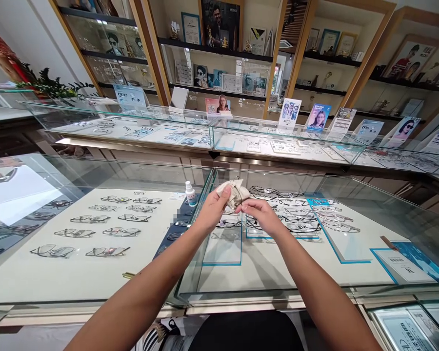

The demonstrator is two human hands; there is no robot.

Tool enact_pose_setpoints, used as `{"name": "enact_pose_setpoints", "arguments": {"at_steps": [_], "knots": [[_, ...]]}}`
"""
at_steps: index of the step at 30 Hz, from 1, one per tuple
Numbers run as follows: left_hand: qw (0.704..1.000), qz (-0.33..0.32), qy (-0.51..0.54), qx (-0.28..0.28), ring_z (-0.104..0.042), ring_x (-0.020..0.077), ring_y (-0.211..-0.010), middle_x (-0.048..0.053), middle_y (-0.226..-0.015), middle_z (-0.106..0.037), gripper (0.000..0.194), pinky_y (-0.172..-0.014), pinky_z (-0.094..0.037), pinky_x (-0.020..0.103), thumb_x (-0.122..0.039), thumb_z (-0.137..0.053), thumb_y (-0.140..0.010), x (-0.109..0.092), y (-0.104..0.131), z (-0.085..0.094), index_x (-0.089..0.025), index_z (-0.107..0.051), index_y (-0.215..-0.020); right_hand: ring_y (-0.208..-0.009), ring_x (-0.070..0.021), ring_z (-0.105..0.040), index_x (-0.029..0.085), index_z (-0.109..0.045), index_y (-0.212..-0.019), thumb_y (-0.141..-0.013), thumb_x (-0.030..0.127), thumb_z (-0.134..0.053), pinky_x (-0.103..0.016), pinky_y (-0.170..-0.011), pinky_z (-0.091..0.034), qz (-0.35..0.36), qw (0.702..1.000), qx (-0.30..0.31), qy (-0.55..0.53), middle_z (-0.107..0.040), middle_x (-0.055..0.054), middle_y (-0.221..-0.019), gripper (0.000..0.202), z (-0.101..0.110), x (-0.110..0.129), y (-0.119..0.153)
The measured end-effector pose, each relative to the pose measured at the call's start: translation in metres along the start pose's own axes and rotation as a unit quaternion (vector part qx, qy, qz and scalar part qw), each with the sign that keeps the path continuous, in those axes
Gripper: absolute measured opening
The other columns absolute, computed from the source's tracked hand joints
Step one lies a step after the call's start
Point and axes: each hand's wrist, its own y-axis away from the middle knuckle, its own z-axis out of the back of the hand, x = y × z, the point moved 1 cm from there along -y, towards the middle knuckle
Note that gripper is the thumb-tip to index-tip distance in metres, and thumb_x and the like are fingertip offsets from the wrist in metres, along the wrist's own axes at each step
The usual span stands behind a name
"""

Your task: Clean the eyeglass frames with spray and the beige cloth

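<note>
Above the glass counter, my left hand point(214, 207) is closed around a crumpled beige cloth point(234, 191), the thumb pressed on top of it. The fingers of my right hand point(260, 213) pinch a thin dark part of what looks like a pair of eyeglasses, close against the cloth's lower right side. Most of that pair is hidden by the cloth and fingers. A small white spray bottle point(190, 195) with a blue-marked label stands on the glass left of my hands.
Beneath the glass lie rows of eyeglasses point(122, 232) on the left and more frames point(300, 219) on the right. Across the aisle runs another glass display case point(139, 131) with upright advert cards point(318, 118). Wall shelves point(219, 48) rise behind it.
</note>
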Motion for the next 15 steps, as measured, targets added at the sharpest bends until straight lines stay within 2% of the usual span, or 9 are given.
{"name": "enact_pose_setpoints", "arguments": {"at_steps": [3,7,11,13,15], "knots": [[1.000,-0.002,0.029,-0.002,-0.066,0.0186,-0.087,0.005,-0.095,-0.075,0.052,-0.081,-0.051,0.028,-0.064,-0.076,-0.088,0.003,-0.004,0.002,-0.019,-0.074,-0.114,-0.095,-0.0239,-0.059,0.023,-0.084,-0.088,-0.092,0.048,-0.071,-0.037,-0.091,-0.044,0.029,0.999,-0.035,-0.024,-0.069,-0.006,-0.093,0.028,0.011,0.002,-0.002],[1.000,0.005,-0.023,0.002,-0.068,0.0213,-0.088,0.007,-0.094,-0.077,0.054,-0.083,-0.054,0.030,-0.067,-0.073,-0.089,0.001,-0.004,0.003,-0.018,-0.076,-0.111,-0.095,-0.0229,-0.054,0.024,-0.084,-0.087,-0.090,0.042,-0.070,-0.035,-0.085,-0.042,0.055,0.990,-0.113,-0.059,-0.062,-0.006,-0.099,0.023,0.025,0.004,-0.002],[0.991,0.016,-0.088,0.102,-0.065,0.0225,-0.082,0.007,-0.088,-0.076,0.054,-0.076,-0.052,0.030,-0.069,-0.072,-0.088,-0.007,0.004,-0.005,-0.018,-0.079,-0.101,-0.100,-0.0234,-0.054,0.024,-0.082,-0.085,-0.088,0.042,-0.071,-0.035,-0.083,-0.042,0.057,0.984,-0.152,-0.076,-0.061,-0.007,-0.105,0.022,0.029,0.008,-0.002],[0.982,0.018,-0.107,0.154,-0.064,0.0228,-0.081,0.007,-0.087,-0.075,0.053,-0.076,-0.052,0.031,-0.069,-0.072,-0.088,-0.011,0.008,-0.010,-0.018,-0.080,-0.099,-0.109,-0.0252,-0.056,0.024,-0.082,-0.084,-0.087,0.042,-0.072,-0.035,-0.086,-0.043,0.048,0.983,-0.149,-0.094,-0.062,-0.008,-0.108,0.021,0.028,0.010,-0.002],[0.976,0.021,-0.121,0.181,-0.064,0.0231,-0.081,0.007,-0.089,-0.075,0.055,-0.076,-0.051,0.032,-0.070,-0.070,-0.089,-0.014,0.009,-0.012,-0.018,-0.080,-0.103,-0.117,-0.0271,-0.056,0.024,-0.083,-0.083,-0.085,0.042,-0.073,-0.035,-0.089,-0.044,0.034,0.982,-0.140,-0.118,-0.064,-0.008,-0.110,0.021,0.026,0.011,-0.002]]}}
